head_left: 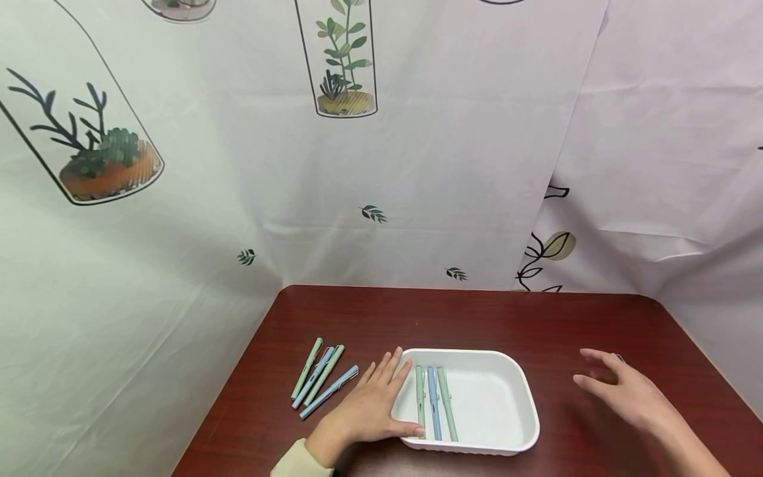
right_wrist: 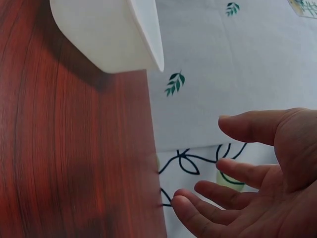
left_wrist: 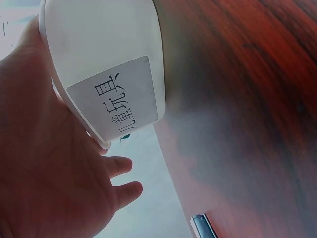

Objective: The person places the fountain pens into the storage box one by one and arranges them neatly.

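A white plastic tray [head_left: 489, 397] sits on the table with three pens lying side by side inside: a green pen [head_left: 420, 394], a blue pen [head_left: 433, 401] and another green pen [head_left: 447, 407]. My left hand [head_left: 372, 404] rests on the tray's left rim, fingers extended and thumb by the near corner; the left wrist view has the palm against the labelled wall [left_wrist: 116, 96]. To the tray's right, my right hand [head_left: 628, 391] is held apart from it with fingers spread and nothing between them. Behind that hand a small blue tip [head_left: 618, 358] shows, mostly hidden.
Left of the tray lie several loose green and blue pens [head_left: 322, 374], some touching. The dark red wooden table [head_left: 357, 311] ends at a white patterned cloth [head_left: 417, 165] hanging behind and at the sides.
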Action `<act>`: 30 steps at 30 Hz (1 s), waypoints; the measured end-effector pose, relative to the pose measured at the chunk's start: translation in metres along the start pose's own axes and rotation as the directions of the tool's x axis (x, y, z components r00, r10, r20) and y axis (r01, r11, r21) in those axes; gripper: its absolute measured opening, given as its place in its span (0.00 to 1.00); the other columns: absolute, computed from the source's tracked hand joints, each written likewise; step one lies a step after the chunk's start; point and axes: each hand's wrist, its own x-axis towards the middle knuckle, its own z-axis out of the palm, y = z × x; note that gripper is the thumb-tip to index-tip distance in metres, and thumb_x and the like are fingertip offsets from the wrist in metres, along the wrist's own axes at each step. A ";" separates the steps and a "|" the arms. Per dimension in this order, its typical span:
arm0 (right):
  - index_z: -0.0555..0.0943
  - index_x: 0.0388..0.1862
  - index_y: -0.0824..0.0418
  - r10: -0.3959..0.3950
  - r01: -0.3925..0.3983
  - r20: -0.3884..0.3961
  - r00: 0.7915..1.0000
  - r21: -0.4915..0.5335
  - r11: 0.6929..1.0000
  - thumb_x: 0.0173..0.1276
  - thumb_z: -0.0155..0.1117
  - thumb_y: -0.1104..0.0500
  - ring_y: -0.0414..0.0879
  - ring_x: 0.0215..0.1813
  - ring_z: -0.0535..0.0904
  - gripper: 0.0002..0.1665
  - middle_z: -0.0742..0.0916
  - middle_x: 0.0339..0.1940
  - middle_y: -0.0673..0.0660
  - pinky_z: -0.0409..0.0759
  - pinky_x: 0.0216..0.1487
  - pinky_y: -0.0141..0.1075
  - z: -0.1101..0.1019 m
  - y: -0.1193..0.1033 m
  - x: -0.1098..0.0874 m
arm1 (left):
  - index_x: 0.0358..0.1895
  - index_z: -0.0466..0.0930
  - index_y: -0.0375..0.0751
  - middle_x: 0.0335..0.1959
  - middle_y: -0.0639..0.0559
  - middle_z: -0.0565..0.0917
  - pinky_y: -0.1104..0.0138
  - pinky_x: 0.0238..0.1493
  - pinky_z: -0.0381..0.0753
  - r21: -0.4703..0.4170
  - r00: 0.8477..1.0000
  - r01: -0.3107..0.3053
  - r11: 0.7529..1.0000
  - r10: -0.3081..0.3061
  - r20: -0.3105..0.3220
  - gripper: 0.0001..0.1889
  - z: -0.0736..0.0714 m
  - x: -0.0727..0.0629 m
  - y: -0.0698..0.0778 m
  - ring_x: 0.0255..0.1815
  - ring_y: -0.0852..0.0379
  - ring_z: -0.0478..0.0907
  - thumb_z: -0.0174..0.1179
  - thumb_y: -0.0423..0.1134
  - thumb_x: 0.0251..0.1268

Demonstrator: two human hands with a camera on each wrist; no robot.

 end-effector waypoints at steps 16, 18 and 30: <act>0.65 0.74 0.67 0.054 -0.052 0.033 0.998 -0.044 0.998 0.74 0.60 0.38 0.80 0.62 0.70 0.44 0.74 0.65 0.81 0.74 0.48 0.62 -0.013 0.028 0.006 | 0.83 0.49 0.45 0.84 0.44 0.45 0.44 0.77 0.55 0.002 1.000 -0.003 1.000 0.003 -0.006 0.59 -0.001 -0.001 0.001 0.83 0.42 0.48 0.58 0.79 0.55; 0.65 0.74 0.68 0.057 -0.055 0.035 0.998 -0.050 0.997 0.74 0.59 0.38 0.81 0.62 0.69 0.44 0.73 0.66 0.81 0.74 0.48 0.62 -0.014 0.032 0.007 | 0.83 0.49 0.45 0.84 0.45 0.45 0.44 0.77 0.55 0.003 1.000 -0.003 1.000 0.003 -0.008 0.59 -0.001 -0.001 0.001 0.83 0.42 0.48 0.57 0.79 0.55; 0.62 0.73 0.74 0.043 -0.040 0.029 0.999 -0.105 0.994 0.74 0.61 0.40 0.79 0.59 0.70 0.46 0.71 0.63 0.84 0.73 0.46 0.65 -0.016 0.054 0.014 | 0.82 0.50 0.45 0.84 0.43 0.46 0.45 0.77 0.56 0.011 1.000 -0.006 1.000 0.006 -0.012 0.59 0.000 0.000 0.000 0.83 0.42 0.48 0.57 0.79 0.55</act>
